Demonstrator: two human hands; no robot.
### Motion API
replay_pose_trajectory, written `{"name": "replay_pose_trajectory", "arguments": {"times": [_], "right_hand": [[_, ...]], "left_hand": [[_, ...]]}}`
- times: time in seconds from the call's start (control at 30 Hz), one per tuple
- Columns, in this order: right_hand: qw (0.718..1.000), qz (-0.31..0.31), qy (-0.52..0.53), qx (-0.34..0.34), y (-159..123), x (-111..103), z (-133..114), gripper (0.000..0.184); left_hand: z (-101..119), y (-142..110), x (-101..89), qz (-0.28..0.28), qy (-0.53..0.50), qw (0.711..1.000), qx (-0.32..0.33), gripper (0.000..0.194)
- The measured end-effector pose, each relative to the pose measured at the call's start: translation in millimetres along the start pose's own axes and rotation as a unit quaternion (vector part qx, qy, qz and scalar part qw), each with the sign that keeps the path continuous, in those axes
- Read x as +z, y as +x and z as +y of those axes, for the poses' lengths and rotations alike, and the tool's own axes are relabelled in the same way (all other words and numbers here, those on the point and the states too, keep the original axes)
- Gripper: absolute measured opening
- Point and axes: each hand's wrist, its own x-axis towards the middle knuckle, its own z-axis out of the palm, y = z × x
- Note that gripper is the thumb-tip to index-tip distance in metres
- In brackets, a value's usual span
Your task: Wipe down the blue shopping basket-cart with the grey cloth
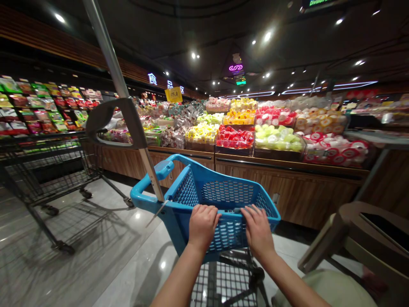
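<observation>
A small blue plastic shopping cart (230, 175) stands in front of me, its perforated basket turned side-on. My left hand (203, 225) is closed over the near rim, toward the handle end, with the fingertips hidden inside. Farther right on the same rim rests my right hand (258, 228), its fingers bent over the edge. Between the two hands a small grey piece (235, 210) shows at the rim; I cannot make out what it is. A grey pole (111, 51) with a dark loop grip (136, 123) rises from the cart's handle end.
Behind the cart runs a wooden counter (294, 200) with bins of wrapped sweets (236, 137). A metal wire cart (47, 166) stands at the left on the shiny floor (121, 251). At the right is a brown stool (361, 221) with a dark phone-like slab (388, 230) on it.
</observation>
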Motion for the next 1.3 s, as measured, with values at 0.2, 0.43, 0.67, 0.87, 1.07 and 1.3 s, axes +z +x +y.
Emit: {"name": "replay_pose_trajectory", "arguments": {"times": [0.2, 0.43, 0.67, 0.87, 1.07, 1.3], "right_hand": [[0.999, -0.024, 0.009, -0.04, 9.5, 0.4, -18.4, 0.053], [0.995, -0.025, -0.013, -0.092, -8.7, -7.2, 28.4, 0.051], [0.999, 0.002, -0.024, -0.033, -31.9, -10.9, 70.3, 0.045], [1.0, -0.02, 0.004, -0.015, -23.0, -7.0, 75.6, 0.043], [1.0, -0.02, 0.012, 0.013, -7.6, 1.8, 73.3, 0.041], [0.999, -0.031, -0.007, 0.005, 22.0, 15.3, 12.2, 0.047]], "left_hand": [[-8.4, 0.9, -6.0, -0.02, 0.006, 1.0, 0.011, 0.014], [-16.7, 1.3, -10.8, -0.048, 0.024, 0.998, 0.022, 0.018], [-14.3, 1.1, -9.5, -0.053, 0.025, 0.998, 0.017, 0.019], [-13.4, 5.4, -8.6, -0.061, 0.021, 0.998, -0.001, 0.016], [-12.7, 10.7, -4.2, -0.053, 0.03, 0.998, -0.004, 0.014], [-13.5, 11.4, 3.7, -0.04, 0.035, 0.998, -0.018, 0.012]]}}
